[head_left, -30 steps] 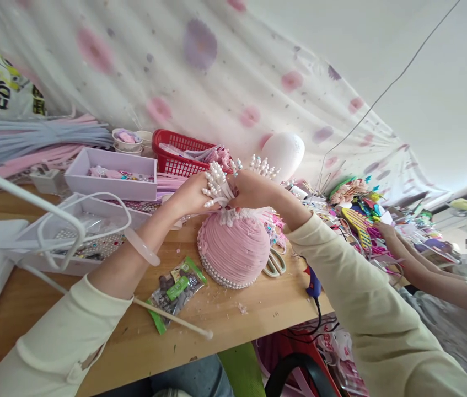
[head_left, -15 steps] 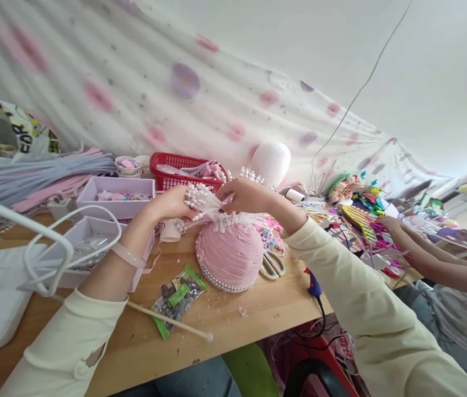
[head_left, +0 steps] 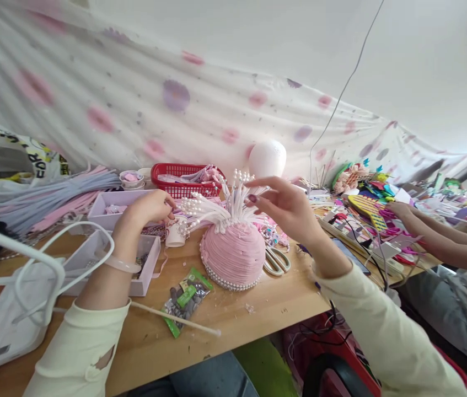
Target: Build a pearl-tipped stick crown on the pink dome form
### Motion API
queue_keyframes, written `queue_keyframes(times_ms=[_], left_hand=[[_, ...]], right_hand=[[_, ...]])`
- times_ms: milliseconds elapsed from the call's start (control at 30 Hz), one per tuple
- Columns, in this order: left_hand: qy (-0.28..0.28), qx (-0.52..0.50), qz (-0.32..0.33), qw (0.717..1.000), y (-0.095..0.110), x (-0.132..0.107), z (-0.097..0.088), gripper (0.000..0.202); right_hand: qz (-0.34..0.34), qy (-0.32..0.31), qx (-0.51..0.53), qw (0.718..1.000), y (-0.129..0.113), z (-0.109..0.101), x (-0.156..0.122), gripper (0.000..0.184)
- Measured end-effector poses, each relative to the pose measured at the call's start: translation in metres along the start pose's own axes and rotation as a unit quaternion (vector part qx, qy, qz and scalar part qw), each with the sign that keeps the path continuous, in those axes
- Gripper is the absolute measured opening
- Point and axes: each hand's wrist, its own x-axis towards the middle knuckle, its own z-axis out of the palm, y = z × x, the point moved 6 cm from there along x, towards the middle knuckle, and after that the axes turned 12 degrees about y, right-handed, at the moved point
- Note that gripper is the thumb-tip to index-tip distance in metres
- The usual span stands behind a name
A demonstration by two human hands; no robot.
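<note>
1. Head view: one pink dome (head_left: pixel 233 253), rounded and wound in fine bands, sits on the wooden table (head_left: pixel 268 317) between the two hands. One row of pearly beads (head_left: pixel 233 285) edges its base; from its crown fans one tuft of white stems (head_left: pixel 237 207), bead-tipped and too many to count.
2. Right hand (head_left: pixel 286 209): just beside the tuft, thumb and forefinger apart; contact with the stems cannot be told.
3. Left hand (head_left: pixel 150 209): just beside one white paper cup (head_left: pixel 175 237), fingers curled; whether they grip anything cannot be told.
4. Near the dome: one pair of scissors (head_left: pixel 282 259), one green-edged packet (head_left: pixel 187 298), one pale stick (head_left: pixel 200 326) crossing the packet.
5. Farther out: two lilac boxes (head_left: pixel 150 267), one red basket (head_left: pixel 175 191), one white egg-shaped form (head_left: pixel 268 159).
6. Far right: another person's two forearms (head_left: pixel 440 229).
</note>
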Motion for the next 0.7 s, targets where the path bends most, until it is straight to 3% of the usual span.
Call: queue_keyframes(times_ms=[67, 133, 233, 333, 400, 467, 567, 600, 700], left_hand=[[0.047, 0.008, 0.029, 0.998, 0.007, 0.0, -0.01, 0.016], [0.09, 0.013, 0.053, 0.994, 0.015, -0.003, -0.017, 0.019], [0.167, 0.034, 0.096, 0.981, 0.035, -0.017, -0.027, 0.02], [0.255, 0.03, 0.142, 0.956, 0.056, -0.043, -0.034, 0.026], [0.277, -0.023, 0.149, 0.949, 0.063, -0.064, -0.031, 0.028], [0.23, -0.101, 0.135, 0.958, 0.061, -0.084, -0.014, 0.026], [0.033, -0.177, 0.062, 0.982, 0.044, -0.105, 0.037, 0.029], [0.016, -0.185, 0.042, 0.982, 0.036, -0.109, 0.05, 0.029], [0.062, -0.194, 0.021, 0.979, 0.02, -0.107, 0.07, 0.031]], right_hand=[[0.024, 0.083, -0.001, 0.996, 0.023, -0.013, -0.032, 0.028], [0.039, 0.125, -0.046, 0.99, 0.05, -0.015, -0.065, 0.034], [0.056, 0.073, -0.084, 0.992, 0.082, 0.002, -0.101, 0.072], [0.062, 0.024, -0.086, 0.994, 0.095, 0.016, -0.115, 0.085], [0.062, 0.008, -0.081, 0.995, 0.097, 0.021, -0.116, 0.09], [0.06, 0.003, -0.08, 0.995, 0.098, 0.026, -0.114, 0.096], [0.055, 0.011, -0.084, 0.995, 0.101, 0.034, -0.112, 0.101], [0.051, 0.016, -0.085, 0.995, 0.102, 0.036, -0.112, 0.101], [0.04, 0.028, -0.088, 0.995, 0.102, 0.04, -0.113, 0.098]])
